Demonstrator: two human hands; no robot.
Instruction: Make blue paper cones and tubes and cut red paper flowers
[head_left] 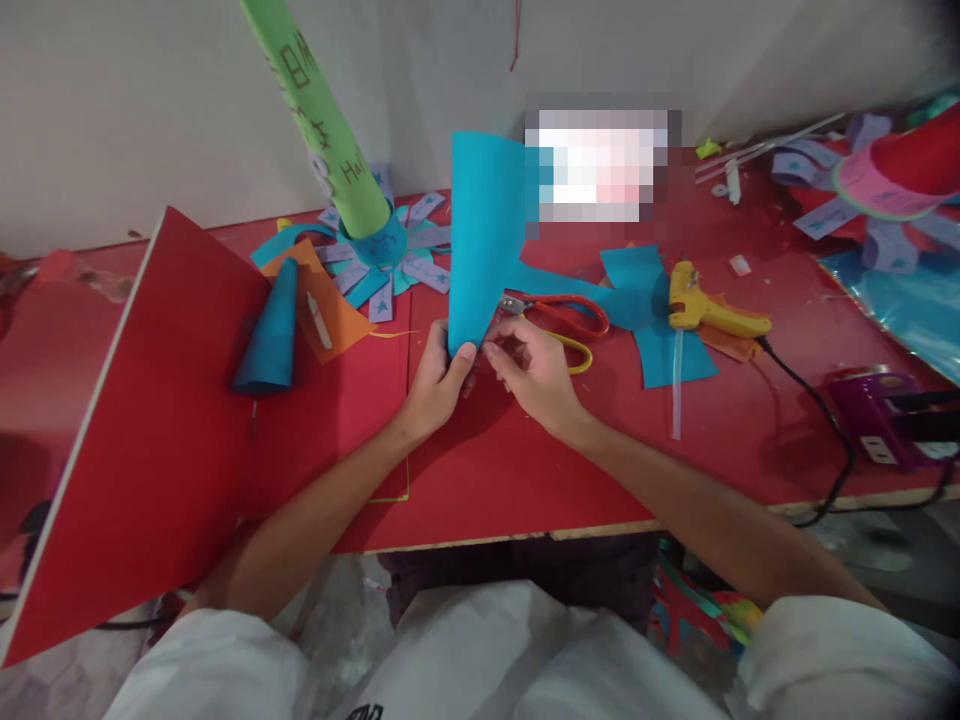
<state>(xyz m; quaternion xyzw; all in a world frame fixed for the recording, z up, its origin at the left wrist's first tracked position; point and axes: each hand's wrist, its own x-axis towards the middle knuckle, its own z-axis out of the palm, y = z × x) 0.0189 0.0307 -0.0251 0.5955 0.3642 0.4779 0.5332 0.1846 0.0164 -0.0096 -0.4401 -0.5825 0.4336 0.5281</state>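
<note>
A sheet of blue paper (484,235) stands upright, curled toward a cone, its lower tip between my hands. My left hand (435,385) pinches that tip with thumb and fingers closed on it. Fingers of my right hand (532,375) are curled and press the paper's lower right edge. Red-handled scissors (559,315) lie just behind my right hand. A finished blue paper cone (270,335) stands on the red table (487,470) to the left.
A yellow glue gun (705,310) with a black cord lies right of the scissors on blue paper scraps (660,350). A green tube (322,120) rises from a paper flower at the back. A big red board (135,430) leans at left. A purple device (877,400) sits at right.
</note>
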